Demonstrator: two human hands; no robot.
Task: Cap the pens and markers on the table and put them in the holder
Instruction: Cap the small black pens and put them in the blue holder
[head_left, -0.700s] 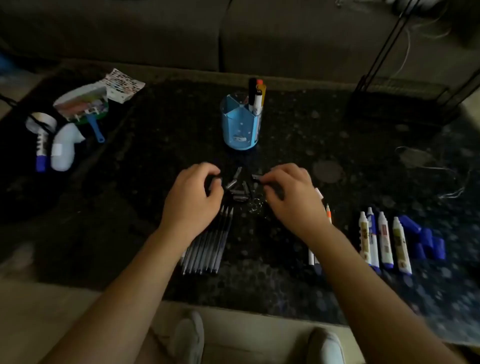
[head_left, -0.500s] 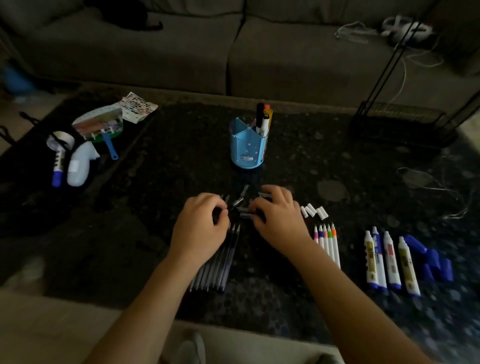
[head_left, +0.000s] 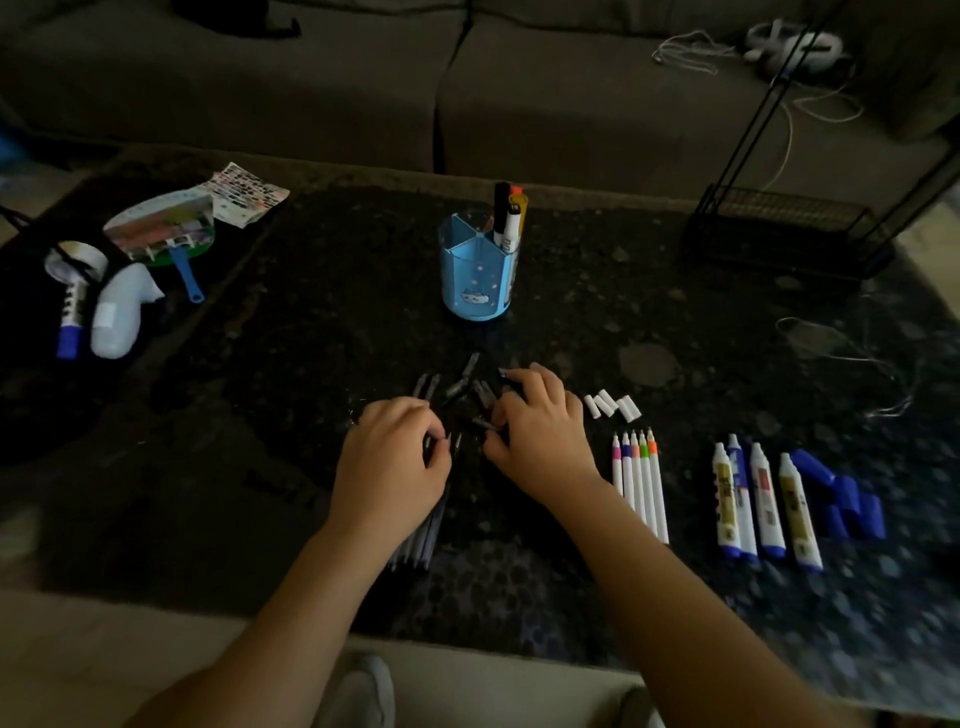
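Observation:
A blue holder (head_left: 475, 270) stands mid-table with a few capped markers (head_left: 508, 218) in it. Below it lie several loose dark caps (head_left: 470, 387). A row of dark pens (head_left: 423, 540) lies mostly hidden under my left hand (head_left: 389, 462), whose curled fingers pinch the tip end of one pen. My right hand (head_left: 543, 428) curls down over the caps and pinches a small dark one beside its thumb. Further right lie white caps (head_left: 613, 406), thin white markers with coloured tips (head_left: 641, 483), fat white markers (head_left: 761, 506) and blue caps (head_left: 841, 496).
At the table's left end sit a fan-shaped pack (head_left: 161, 228), a tape roll (head_left: 75, 260), a white bottle (head_left: 122, 312) and a patterned sheet (head_left: 249, 189). A black wire rack (head_left: 779, 228) stands at the far right. A sofa (head_left: 467, 78) runs behind the table.
The view has tilted up, showing more sofa. My right hand shifted left, uncovering the thin coloured markers and white caps. Both hands stay over the dark pens and caps.

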